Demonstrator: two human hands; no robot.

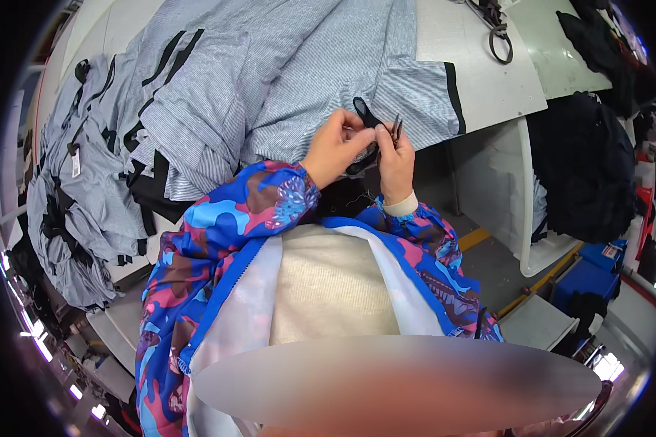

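Observation:
A light grey, finely striped garment (321,80) with black trim lies across the table before me. My left hand (337,146) is closed in a pinch on the garment's black trim (366,113), at the edge nearest my body. Close against it, my right hand (396,162) is closed around small dark thread snips (397,125), their tips pointing away from me. The thumbs of both hands nearly meet at the trim. My fingers hide part of the trim and the handle of the snips. A short sleeve (423,91) with a black cuff spreads to the right.
More grey garments (87,175) with black edging are heaped at the left, one with a white tag (76,162). Dark scissors (500,44) rest on the white table (481,87) at the far right. A white bin (525,197) and black garments (587,167) stand to the right.

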